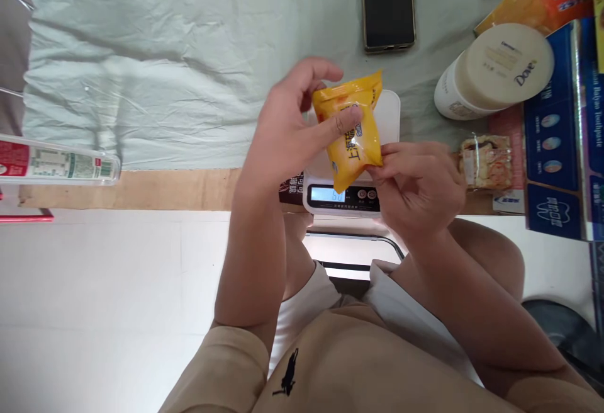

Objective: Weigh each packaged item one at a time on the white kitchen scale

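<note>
At centre frame, both hands grip a yellow snack packet just above a white digital scale: the left hand clasps its upper part, thumb pressed on its face, and the right hand pinches its lower right edge. Right of the scale lie a small wrapped pastry, a Dove jar on its side and blue boxes. Farther up, a dark phone rests on the pale green sheet; a clear bottle lies at left.
</note>
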Demonstrator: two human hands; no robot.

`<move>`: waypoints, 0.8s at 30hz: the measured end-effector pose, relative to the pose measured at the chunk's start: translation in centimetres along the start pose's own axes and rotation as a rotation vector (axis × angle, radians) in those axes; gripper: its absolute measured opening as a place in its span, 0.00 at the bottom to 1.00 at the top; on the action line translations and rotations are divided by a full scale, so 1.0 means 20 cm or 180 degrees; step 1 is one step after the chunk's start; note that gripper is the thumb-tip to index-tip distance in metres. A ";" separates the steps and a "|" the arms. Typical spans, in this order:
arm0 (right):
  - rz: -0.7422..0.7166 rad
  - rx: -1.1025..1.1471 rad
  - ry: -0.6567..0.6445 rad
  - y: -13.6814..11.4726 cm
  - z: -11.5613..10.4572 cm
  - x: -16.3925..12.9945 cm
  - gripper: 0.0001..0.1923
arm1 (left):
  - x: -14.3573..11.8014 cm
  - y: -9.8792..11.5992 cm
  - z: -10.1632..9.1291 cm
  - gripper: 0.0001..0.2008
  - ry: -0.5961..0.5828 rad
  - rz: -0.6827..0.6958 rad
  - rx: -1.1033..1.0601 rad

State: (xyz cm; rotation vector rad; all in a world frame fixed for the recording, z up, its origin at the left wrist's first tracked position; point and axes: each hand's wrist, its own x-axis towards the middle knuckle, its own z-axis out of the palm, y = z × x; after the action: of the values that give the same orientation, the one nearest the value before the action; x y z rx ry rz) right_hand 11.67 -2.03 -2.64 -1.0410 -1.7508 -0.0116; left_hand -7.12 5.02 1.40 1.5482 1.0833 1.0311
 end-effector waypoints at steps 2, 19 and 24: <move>-0.0078 0.0082 0.0064 -0.02 0.00 0.01 0.13 | -0.01 0.02 -0.04 0.17 -0.0014 0.0239 -0.0560; 0.0349 0.0280 0.0434 0.12 -0.11 -0.11 0.01 | -0.17 -0.06 -0.51 0.12 0.0411 -0.1925 0.1325; 0.0438 0.0288 0.0370 0.13 -0.11 -0.13 0.03 | -0.14 -0.01 -0.46 0.14 0.0356 -0.2097 0.1875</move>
State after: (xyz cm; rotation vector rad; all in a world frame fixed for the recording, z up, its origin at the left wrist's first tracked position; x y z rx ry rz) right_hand 15.21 -3.06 -4.92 -1.0713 -1.5584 0.0909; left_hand -16.62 4.43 2.73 1.3998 1.9277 0.3546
